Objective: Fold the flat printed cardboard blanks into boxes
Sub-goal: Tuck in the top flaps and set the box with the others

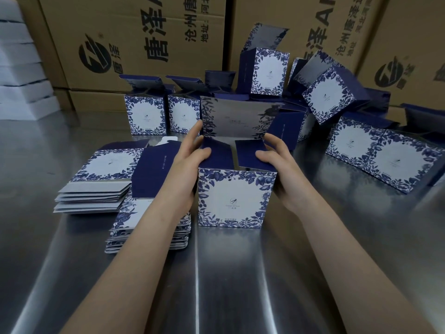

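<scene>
Half-formed box (236, 198) stands upright mid-worktop (240, 273), lid flap up. Left grip (190, 165) and right grip (277, 169) clasp its two sides, fingers partly curled, thumbs on the blue inner flaps. Flat blanks (96, 196) are stacked just left, folded boxes (147, 116) behind.

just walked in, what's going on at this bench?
A person is folding a printed box on the steel table. The left hand and right hand grip its sides, thumbs pressing the two navy side flaps inward; the lid flap stands open behind. Stacked flat blanks lie to the left, folded boxes with open lids sit behind and right.
</scene>
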